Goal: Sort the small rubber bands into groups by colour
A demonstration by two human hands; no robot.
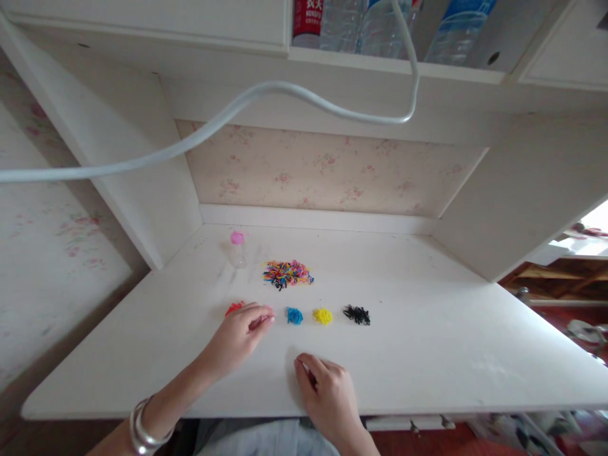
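Observation:
Over the white desk, my left hand has its thumb and fingertips pinched together beside a red pile; a trace of pink shows at the fingertips, too small to make out. My right hand rests near the front edge with fingers curled and thumb against the index finger; anything inside is hidden. A blue pile, a yellow pile and a black pile of small bands lie in a row. Behind them is a larger mixed-colour pile.
A clear container with a pink top stands at the back left of the desk. A white cable crosses high in front of the shelf, which holds plastic bottles. Side panels border the desk.

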